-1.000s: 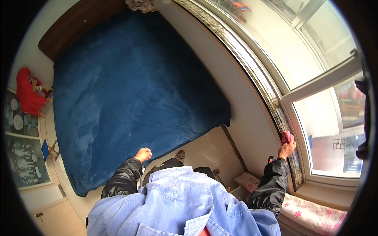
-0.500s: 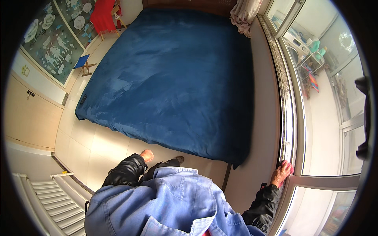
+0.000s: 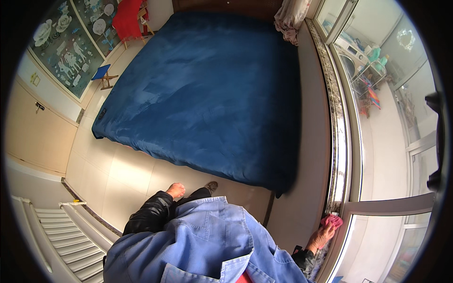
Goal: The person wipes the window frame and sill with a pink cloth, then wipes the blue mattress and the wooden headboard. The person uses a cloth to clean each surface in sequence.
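My right hand [image 3: 322, 236] is closed on a crumpled pinkish-red cloth [image 3: 333, 220]. It presses the cloth onto the speckled stone sill [image 3: 336, 127], beside the pale window frame [image 3: 391, 205]. Over the floor, left of my body and short of the bed, my left hand [image 3: 176, 190] hangs with its fingers curled in; nothing shows in it.
A bed with a dark blue cover [image 3: 203, 99] fills the middle. Beyond the glass stand a washing machine [image 3: 350, 52] and a rack [image 3: 370, 75]. To the left are a blue folding stool [image 3: 101, 73], a door [image 3: 40, 127] and a white radiator [image 3: 71, 240].
My right hand has slid back along the sill toward me with the cloth, which now shows more fully. The view has shifted slightly; my left hand stays in nearly the same place.
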Tool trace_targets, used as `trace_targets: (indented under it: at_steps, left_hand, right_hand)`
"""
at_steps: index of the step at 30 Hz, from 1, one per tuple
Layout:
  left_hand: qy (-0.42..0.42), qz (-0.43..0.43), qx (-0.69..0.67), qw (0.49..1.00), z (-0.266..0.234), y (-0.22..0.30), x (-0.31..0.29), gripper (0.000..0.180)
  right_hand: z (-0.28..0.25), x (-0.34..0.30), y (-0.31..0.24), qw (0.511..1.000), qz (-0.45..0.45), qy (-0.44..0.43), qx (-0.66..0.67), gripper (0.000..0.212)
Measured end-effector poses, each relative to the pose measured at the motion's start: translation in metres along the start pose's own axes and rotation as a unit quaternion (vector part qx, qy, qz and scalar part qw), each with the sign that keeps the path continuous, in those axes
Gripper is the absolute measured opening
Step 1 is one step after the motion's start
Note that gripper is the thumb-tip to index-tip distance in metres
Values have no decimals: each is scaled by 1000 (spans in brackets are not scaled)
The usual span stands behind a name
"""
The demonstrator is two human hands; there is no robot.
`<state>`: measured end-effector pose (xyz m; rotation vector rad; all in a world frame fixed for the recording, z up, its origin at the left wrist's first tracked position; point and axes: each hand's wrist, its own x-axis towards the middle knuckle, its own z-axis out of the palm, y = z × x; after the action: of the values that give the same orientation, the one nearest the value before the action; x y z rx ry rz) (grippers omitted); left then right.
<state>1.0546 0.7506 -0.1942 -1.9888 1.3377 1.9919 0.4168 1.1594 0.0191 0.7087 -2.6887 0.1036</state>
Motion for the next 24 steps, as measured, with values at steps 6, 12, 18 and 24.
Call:
trace_targets:
  at_steps: [6, 12, 18, 24]
  left_hand:
    - [-56, 213, 260, 940, -2, -41, 14, 15]
    - [-80, 43, 88, 992, 3, 1, 15, 9]
    - [-78, 78, 109, 988, 8, 18, 33, 15]
    - [-132, 54, 61, 988, -2, 1, 54, 12]
  right_hand:
    - [16, 57, -40, 1000, 6, 18, -5, 48]
    - [-1, 64, -47, 1000, 6, -6, -23, 45]
    - [-42, -73, 54, 995, 95, 30, 10, 39]
    - [-65, -174, 108, 982, 160, 99, -14, 35]
